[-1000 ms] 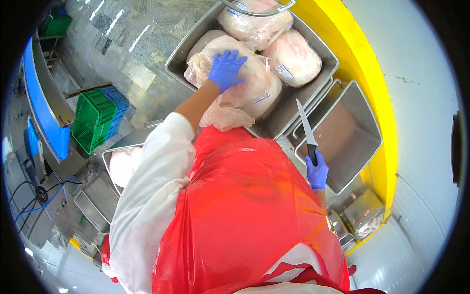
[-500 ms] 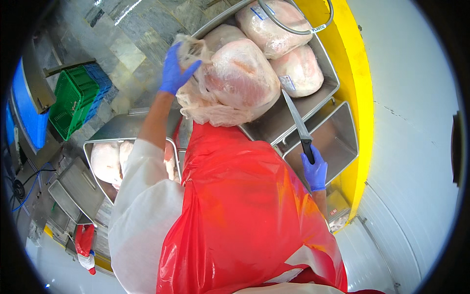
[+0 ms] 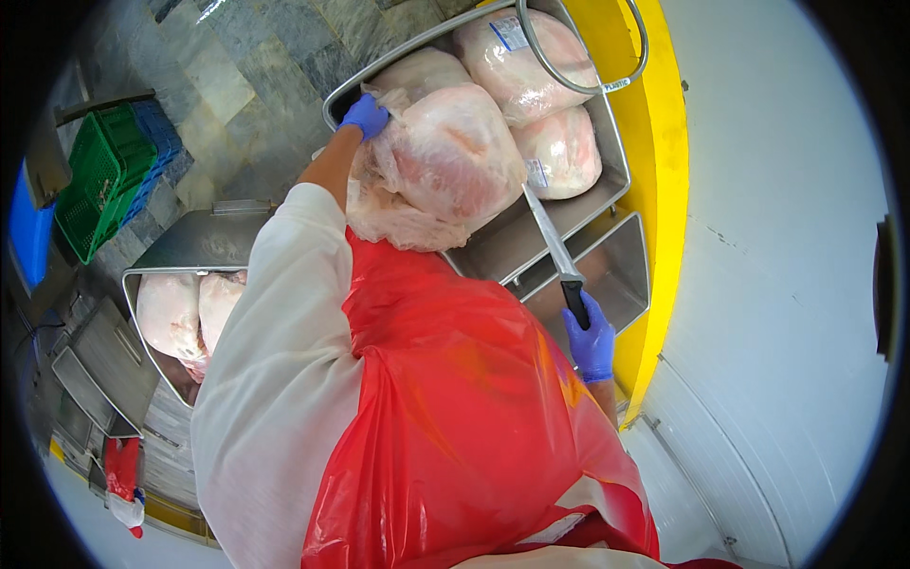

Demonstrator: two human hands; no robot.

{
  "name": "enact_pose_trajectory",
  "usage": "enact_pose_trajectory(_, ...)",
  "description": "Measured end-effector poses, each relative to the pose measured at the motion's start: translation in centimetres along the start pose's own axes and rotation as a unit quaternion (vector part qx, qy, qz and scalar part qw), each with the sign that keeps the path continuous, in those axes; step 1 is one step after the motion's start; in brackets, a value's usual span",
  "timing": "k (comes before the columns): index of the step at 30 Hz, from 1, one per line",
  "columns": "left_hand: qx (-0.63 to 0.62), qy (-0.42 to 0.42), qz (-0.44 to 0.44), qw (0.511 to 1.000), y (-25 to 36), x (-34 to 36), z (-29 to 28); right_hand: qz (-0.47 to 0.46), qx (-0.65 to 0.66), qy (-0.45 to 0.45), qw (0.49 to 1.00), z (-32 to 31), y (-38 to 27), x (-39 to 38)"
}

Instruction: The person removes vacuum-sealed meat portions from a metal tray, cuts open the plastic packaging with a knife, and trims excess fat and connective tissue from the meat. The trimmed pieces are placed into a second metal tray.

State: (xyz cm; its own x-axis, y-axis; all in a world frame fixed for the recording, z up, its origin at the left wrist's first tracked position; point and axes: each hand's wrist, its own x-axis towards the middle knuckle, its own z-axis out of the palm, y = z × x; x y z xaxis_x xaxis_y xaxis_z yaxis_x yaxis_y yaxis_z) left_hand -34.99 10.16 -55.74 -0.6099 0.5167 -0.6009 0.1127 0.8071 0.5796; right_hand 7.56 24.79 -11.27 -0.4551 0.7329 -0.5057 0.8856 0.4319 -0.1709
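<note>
In my gloved left hand (image 3: pixel 366 116) is a bunch of clear plastic wrap (image 3: pixel 403 216), gripped at the far left side of a large pale pink block of meat (image 3: pixel 455 147). The wrap hangs loose and crumpled along the block's left and near sides. My gloved right hand (image 3: pixel 591 339) is closed around the black handle of a long knife (image 3: pixel 552 237). Its blade points up and away, the tip close to the block's right edge but seemingly apart from it. Beneath the block is a steel tub (image 3: pixel 493 254) with several more wrapped blocks (image 3: pixel 531 62).
A metal ring (image 3: pixel 627 81) overhangs the tub's far right side. Beside the tub stands a smaller steel bin (image 3: pixel 621 275), against a yellow barrier (image 3: pixel 668 190). Another steel tub (image 3: pixel 204 248) with meat is at left. Green crates (image 3: pixel 95 180) and a distant person in red (image 3: pixel 121 474) are farther left.
My left hand's spread fingers have closed on the plastic wrap. The knife stays in my right hand. The whole view has shifted, with most things now farther left in it.
</note>
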Motion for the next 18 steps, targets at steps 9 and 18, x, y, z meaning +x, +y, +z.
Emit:
enact_pose_trajectory(9, -0.011, -0.019, -0.075, 0.997, 1.0, 1.5, -0.5, -0.029, -0.003, 0.035, 0.999, 1.8, 3.8, -0.4)
enact_pose_trajectory(18, -0.041, 0.146, 0.065, 0.986, 12.5, -2.4, -2.7, 0.120, 0.160, 0.041, 0.979, 6.7, 9.1, -0.4)
